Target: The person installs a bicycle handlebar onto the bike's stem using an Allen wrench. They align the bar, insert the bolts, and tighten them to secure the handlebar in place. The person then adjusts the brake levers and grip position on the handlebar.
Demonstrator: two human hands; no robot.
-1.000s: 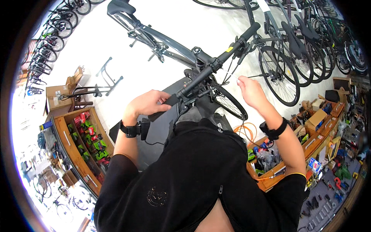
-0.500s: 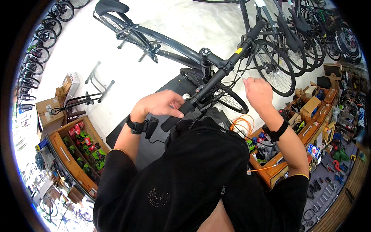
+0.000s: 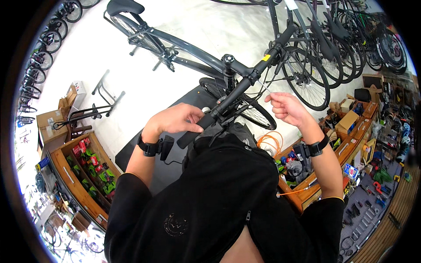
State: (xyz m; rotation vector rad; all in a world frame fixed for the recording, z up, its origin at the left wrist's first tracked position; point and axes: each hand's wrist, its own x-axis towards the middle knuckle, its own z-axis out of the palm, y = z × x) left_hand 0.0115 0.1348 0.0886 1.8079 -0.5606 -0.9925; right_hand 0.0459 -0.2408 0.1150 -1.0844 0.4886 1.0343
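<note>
A dark grey bicycle point(image 3: 188, 45) stands in front of me with its black handlebar point(image 3: 237, 96) slanting across my view. My left hand point(image 3: 177, 119) is closed round the near-left handlebar grip point(image 3: 188, 139), thumb on top, with the other fingers partly hidden behind it. To the right, my right hand point(image 3: 288, 108) pinches the end of a thin silvery rod, apparently a hex key point(image 3: 264, 86). Its other end meets the front of the stem point(image 3: 252, 75), where the handlebar is clamped; the exact contact is too small to make out. Both wrists wear black straps.
A front wheel point(image 3: 258, 115) sits under the handlebar, above a dark mat point(image 3: 136, 151). Several bicycles point(image 3: 307, 74) line the right side. Wooden drawers with parts stand left point(image 3: 70, 175) and right point(image 3: 302, 199). An orange hose point(image 3: 269, 142) lies coiled beside the right one.
My right hand has turned at the wrist, its fingers now curled toward me around the rod's end. The left hand keeps its hold on the grip. The whole view has shifted slightly.
</note>
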